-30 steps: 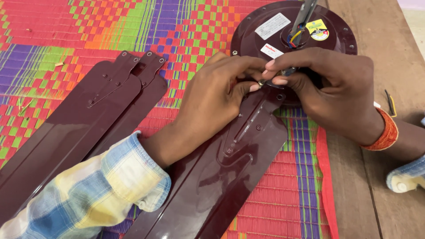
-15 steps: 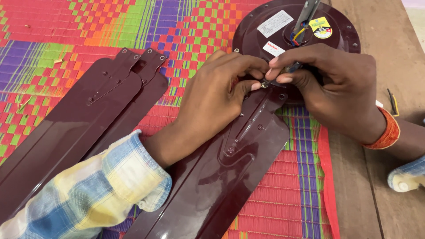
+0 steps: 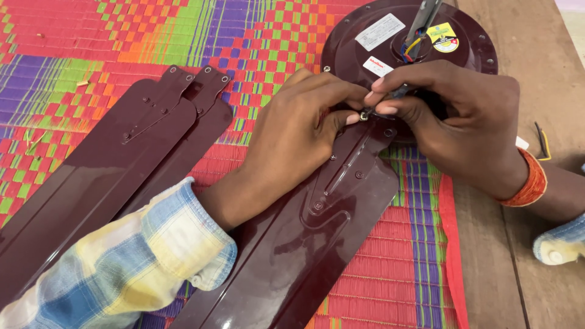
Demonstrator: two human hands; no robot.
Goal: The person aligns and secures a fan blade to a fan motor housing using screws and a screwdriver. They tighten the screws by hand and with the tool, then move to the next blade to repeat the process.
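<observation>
Both hands are meeting over one small screw (image 3: 364, 114) at the bracket end of one maroon fan blade (image 3: 304, 244), the left hand (image 3: 298, 131) and right hand (image 3: 451, 122) pinching it beside one round motor housing (image 3: 365, 55), while two more blades (image 3: 109, 176) are lying on the woven mat (image 3: 91, 42).

Both hands (image 3: 390, 116) pinch perhaps a screw (image 3: 364, 114) at the fan blade (image 3: 304, 244).

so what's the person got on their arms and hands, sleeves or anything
Both hands are bare, no gloves or rings in view. The left hand comes out of a soft plaid sleeve in pale blue, yellow and white, with the cuff unbuttoned. The right hand wears a band of orange thread at the wrist, with a matching plaid cuff behind it.
</observation>
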